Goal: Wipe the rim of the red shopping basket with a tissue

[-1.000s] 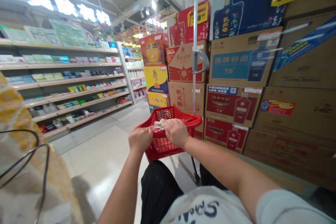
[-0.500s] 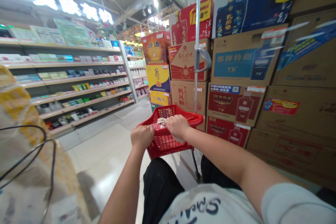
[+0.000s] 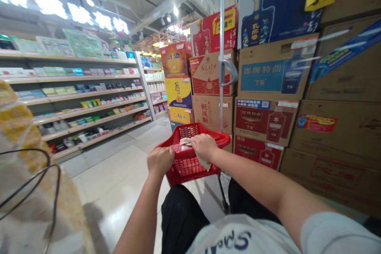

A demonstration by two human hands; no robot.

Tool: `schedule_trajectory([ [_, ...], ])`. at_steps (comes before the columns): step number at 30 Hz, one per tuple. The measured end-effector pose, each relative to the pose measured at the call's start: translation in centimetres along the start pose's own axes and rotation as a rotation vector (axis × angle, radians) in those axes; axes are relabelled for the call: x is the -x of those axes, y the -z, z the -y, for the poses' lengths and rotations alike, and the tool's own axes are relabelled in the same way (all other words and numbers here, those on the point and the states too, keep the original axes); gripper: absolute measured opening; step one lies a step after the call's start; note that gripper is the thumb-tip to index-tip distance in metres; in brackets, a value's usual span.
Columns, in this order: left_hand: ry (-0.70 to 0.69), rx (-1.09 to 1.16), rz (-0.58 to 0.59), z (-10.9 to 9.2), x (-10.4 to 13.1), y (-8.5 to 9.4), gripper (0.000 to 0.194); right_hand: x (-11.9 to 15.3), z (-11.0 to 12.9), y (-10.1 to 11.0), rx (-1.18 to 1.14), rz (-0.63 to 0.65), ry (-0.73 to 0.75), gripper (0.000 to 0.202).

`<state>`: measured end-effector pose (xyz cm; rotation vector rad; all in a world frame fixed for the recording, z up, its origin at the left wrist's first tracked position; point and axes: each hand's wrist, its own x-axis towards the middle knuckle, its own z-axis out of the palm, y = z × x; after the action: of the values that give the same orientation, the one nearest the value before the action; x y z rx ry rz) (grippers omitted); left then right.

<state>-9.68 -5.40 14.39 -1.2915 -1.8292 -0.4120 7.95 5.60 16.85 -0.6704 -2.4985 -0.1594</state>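
A red plastic shopping cart (image 3: 186, 168) with mesh walls stands just ahead of my knees. My left hand (image 3: 160, 160) is closed around the left end of its handle. On the handle's right part, my right hand (image 3: 204, 147) presses a pale, crumpled cloth (image 3: 206, 164) against the red surface. Part of the cloth sticks out beyond the fingers and part hangs below the palm. Between the two hands a stretch of the handle shows. My right fingers largely hide the middle of the cloth.
Stacked liquor cartons (image 3: 264, 121) rise close on the right, behind a metal pole (image 3: 222, 103) with a grey handle. Shelves of small packages (image 3: 89, 99) line the left. Black cables (image 3: 49, 166) loop over a yellow-and-white covered object (image 3: 18, 127) at near left.
My right hand has shifted slightly along the handle, and more of the cloth shows around it. My left hand keeps its hold. The view has tilted a little upward.
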Motion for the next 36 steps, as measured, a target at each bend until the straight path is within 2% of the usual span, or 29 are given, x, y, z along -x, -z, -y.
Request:
schedule_trajectory([
  [3, 0.002, 0.011, 0.01, 0.0, 0.0, -0.1, 0.046, 0.9, 0.3, -0.5, 0.0, -0.132, -0.034, 0.042],
  [6, -0.007, 0.009, 0.01, 0.1, 0.1, -0.2, 0.046, 1.5, 0.2, -0.8, -0.005, -0.206, 0.03, 0.041],
  [8, -0.003, 0.003, 0.001, 0.1, 0.1, -0.1, 0.046, 0.8, -0.3, -0.5, -0.003, -0.127, 0.052, 0.04],
  [10, 0.001, 0.003, -0.01, 0.1, 0.1, -0.1, 0.046, -0.2, -0.7, -0.1, 0.008, -0.026, 0.013, 0.041],
  [12, -0.002, 0.004, -0.014, 0.1, 0.0, 0.0, 0.045, -0.8, -0.9, 0.2, 0.021, 0.016, -0.045, 0.044],
  [15, -0.013, 0.008, -0.009, 0.1, 0.0, 0.1, 0.045, 0.0, -0.6, -0.1, 0.025, -0.053, -0.061, 0.042],
  [18, -0.021, 0.011, -0.011, 0.2, 0.1, 0.1, 0.046, 1.5, -0.5, -0.7, -0.015, -0.196, -0.001, 0.04],
  [19, -0.024, 0.011, -0.01, 0.3, 0.1, 0.1, 0.047, 1.7, -0.6, -0.8, -0.029, -0.201, 0.012, 0.04],
  [21, -0.022, 0.01, -0.003, 0.4, 0.3, 0.1, 0.048, 1.3, -1.1, -0.7, -0.037, -0.111, -0.023, 0.038],
  [24, -0.013, 0.006, 0.047, 0.5, 0.2, 0.4, 0.049, 0.0, -1.9, -0.3, -0.019, 0.019, -0.15, 0.043],
  [28, 0.001, 0.04, 0.152, -0.2, -0.5, 1.6, 0.045, 0.4, -1.6, -0.3, 0.003, -0.055, -0.204, 0.043],
  [30, 0.024, 0.068, 0.157, -1.1, -0.9, 2.2, 0.039, 1.2, -1.4, -0.6, 0.016, -0.135, -0.139, 0.04],
  [32, 0.033, 0.083, 0.149, -2.3, -1.1, 2.4, 0.037, 1.8, -1.6, -0.8, 0.031, -0.199, 0.006, 0.04],
  [34, 0.042, 0.08, 0.157, -3.3, -1.2, 2.3, 0.043, 1.9, -2.1, -1.0, 0.043, -0.21, 0.175, 0.042],
  [36, 0.061, 0.07, 0.162, -3.8, -1.1, 1.8, 0.047, 1.6, -2.7, -1.2, 0.043, -0.188, 0.271, 0.044],
])
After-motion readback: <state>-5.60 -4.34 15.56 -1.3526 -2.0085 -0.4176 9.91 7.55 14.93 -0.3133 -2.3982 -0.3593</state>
